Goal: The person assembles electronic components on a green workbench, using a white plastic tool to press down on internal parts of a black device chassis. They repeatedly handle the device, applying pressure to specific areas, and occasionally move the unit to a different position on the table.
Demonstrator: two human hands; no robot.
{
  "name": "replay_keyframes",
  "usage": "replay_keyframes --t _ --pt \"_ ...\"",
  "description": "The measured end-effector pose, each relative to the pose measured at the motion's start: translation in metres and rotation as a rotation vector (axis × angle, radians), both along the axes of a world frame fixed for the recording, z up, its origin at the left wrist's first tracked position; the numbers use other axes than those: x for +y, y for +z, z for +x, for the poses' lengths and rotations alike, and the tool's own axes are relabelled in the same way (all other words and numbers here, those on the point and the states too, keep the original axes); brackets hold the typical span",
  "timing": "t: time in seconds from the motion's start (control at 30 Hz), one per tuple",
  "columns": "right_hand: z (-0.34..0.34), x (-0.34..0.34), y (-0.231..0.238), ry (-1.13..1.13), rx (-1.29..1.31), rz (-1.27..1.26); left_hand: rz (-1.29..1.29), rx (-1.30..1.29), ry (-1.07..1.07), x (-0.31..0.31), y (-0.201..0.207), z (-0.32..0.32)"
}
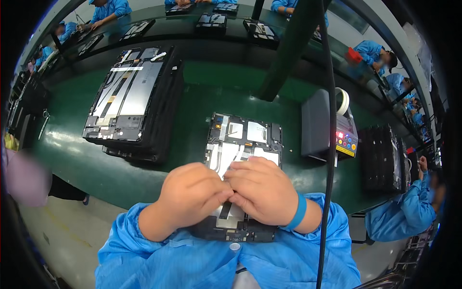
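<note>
An opened tablet-like device [257, 132] with silver battery plates, ribbon cables and circuit boards lies in front of me, its lower edge close to my body. Over its middle, my left hand [190, 195] and my right hand [262, 190] meet, fingertips touching. Both have their fingers curled and pinched together. Whatever lies between the fingertips is hidden or too small to name. A blue band [299, 212] circles my right wrist. Beneath my hands, a black strip and a pale plate show on the device.
To the left stands a tall stack of similar opened devices [139, 91]. At right sits a grey tape dispenser [317, 127] with lit buttons and a white tape roll [342, 101]. Beyond it is another dark stack [381, 156]. A black cable [329, 192] hangs before me; a green post [291, 53] rises behind.
</note>
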State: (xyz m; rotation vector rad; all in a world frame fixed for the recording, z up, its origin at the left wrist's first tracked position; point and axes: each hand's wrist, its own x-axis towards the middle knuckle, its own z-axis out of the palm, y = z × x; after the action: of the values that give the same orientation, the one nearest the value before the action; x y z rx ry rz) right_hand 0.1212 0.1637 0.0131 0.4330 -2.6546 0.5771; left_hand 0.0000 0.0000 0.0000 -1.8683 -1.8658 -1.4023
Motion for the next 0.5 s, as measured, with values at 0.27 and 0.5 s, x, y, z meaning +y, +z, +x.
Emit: replay_keyframes --t 0.27,0.5 --pt "0.038 0.012 -0.002 -0.112 0.122 -0.355 -0.095 0.003 -0.155 0.014 0.017 0.019" --pt "0.047 0.043 -0.016 -0.547 0.049 -0.909 -0.388 -0.052 0.042 0.057 0.032 0.010"
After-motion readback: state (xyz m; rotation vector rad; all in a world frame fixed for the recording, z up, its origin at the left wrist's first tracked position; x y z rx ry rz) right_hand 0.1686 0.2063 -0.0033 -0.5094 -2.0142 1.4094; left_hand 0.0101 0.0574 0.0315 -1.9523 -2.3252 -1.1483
